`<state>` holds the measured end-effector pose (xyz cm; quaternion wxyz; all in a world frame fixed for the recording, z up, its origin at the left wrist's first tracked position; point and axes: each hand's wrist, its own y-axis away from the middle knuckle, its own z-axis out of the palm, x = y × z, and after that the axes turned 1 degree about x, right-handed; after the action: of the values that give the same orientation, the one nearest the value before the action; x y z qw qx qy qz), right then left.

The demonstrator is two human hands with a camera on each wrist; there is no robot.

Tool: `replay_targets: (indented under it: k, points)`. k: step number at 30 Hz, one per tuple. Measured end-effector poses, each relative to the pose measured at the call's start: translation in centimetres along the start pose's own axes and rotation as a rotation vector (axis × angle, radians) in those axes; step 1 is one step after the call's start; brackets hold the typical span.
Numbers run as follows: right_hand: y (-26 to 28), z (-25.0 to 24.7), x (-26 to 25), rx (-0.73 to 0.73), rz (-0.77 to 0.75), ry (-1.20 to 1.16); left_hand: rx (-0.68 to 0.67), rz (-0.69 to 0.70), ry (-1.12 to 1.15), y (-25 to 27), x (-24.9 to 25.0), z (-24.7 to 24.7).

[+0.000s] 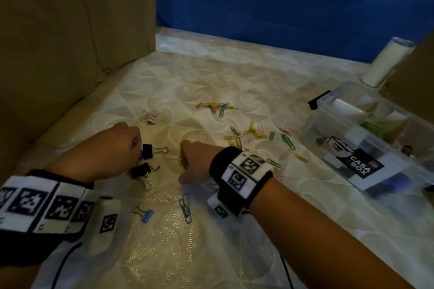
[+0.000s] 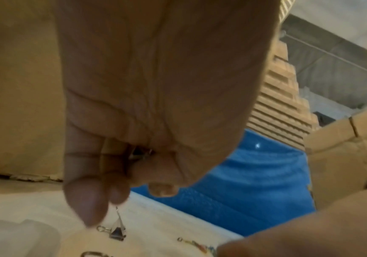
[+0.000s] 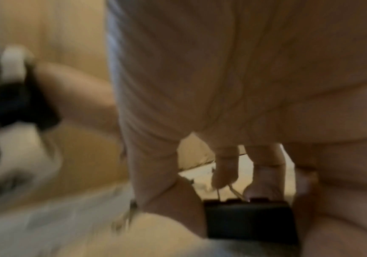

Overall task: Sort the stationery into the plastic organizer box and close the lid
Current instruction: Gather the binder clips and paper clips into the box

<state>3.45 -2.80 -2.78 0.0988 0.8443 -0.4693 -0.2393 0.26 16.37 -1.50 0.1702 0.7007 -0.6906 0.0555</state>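
My left hand (image 1: 125,141) is a fist at the table's left; the left wrist view shows its fingers (image 2: 85,194) curled round a small metal binder clip (image 2: 139,153). A black binder clip (image 1: 150,149) lies just right of it and a second black one (image 1: 141,170) below. My right hand (image 1: 195,159) reaches down beside them; in the right wrist view its thumb and fingertips (image 3: 264,191) pinch a black binder clip (image 3: 248,219) by its body and wire handles. The clear plastic organizer box (image 1: 352,148) stands at the right, with items inside.
Coloured paper clips (image 1: 237,134) are scattered across the patterned cloth mid-table. Pink binder clips (image 1: 149,117), a blue binder clip (image 1: 146,214) and green paper clips (image 1: 185,209) lie around the hands. A white cylinder (image 1: 385,63) stands behind the box. Cardboard walls (image 1: 70,30) flank the left and right.
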Motion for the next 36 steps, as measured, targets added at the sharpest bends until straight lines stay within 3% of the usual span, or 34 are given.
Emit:
replay_targets:
  k: [3,7,9,12,17,22,27,33,36]
  points:
    - [0.3,-0.7,1.7,-0.069,0.057,-0.347,-0.112,-0.086,-0.102,-1.1,0.4,-0.3]
    - [0.5,0.1,2.8,-0.011,0.189,-0.898,-0.274,-0.172,-0.349,-3.1,0.1,-0.1]
    - [0.5,0.3,3.0,0.034,0.223,-0.968,-0.301,-0.172,-0.395,-3.7,0.0,0.3]
    - [0.3,0.4,3.3,0.077,0.181,-0.797,-0.305,-0.149,-0.427,-4.1,0.0,0.5]
    - [0.6,-0.1,1.6,-0.003,0.036,-0.400,-0.338,-0.163,-0.298,-4.2,0.2,0.1]
    - [-1.0,-0.4,-2.8,0.125,-0.061,-0.101,-0.222,-0.143,-0.103,-3.6,0.8,-1.4]
    - [-2.8,1.3,-5.1,0.081,-0.013,0.137,-0.086,-0.175,0.131,-3.0,0.1,-2.6]
    - [-0.7,2.4,-3.8,0.054,0.049,0.137,0.029,-0.291,0.918,-3.2,0.0,-2.5]
    - [0.0,3.1,-3.4,0.037,0.058,0.166,0.038,-0.297,1.056,-2.9,0.7,-2.3]
